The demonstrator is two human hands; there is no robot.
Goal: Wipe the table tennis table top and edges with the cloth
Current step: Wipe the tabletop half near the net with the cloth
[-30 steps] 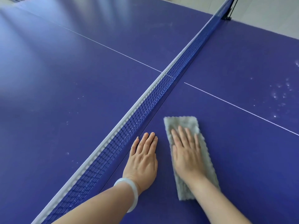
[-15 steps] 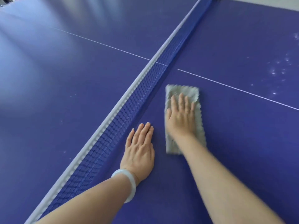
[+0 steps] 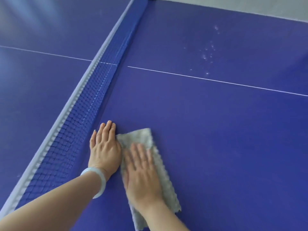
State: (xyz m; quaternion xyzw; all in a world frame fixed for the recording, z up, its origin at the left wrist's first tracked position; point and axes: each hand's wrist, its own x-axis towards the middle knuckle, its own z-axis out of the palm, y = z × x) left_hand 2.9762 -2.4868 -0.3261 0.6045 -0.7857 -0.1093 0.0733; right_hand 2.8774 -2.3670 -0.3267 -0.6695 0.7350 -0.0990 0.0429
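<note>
Right hand (image 3: 143,174), fingers straight, presses the cloth (image 3: 145,139) to the bench (image 3: 216,147) at lower centre beside the flat left hand (image 3: 104,147); short strokes could miss the upper-right specks (image 3: 206,55).

Bare forearms, with a pale translucent bangle (image 3: 98,182) on the left wrist.

Floor: you had a pale grey floor (image 3: 250,4) in your top right corner.
Light: a soft glare (image 3: 41,19) lay at your upper left.
</note>
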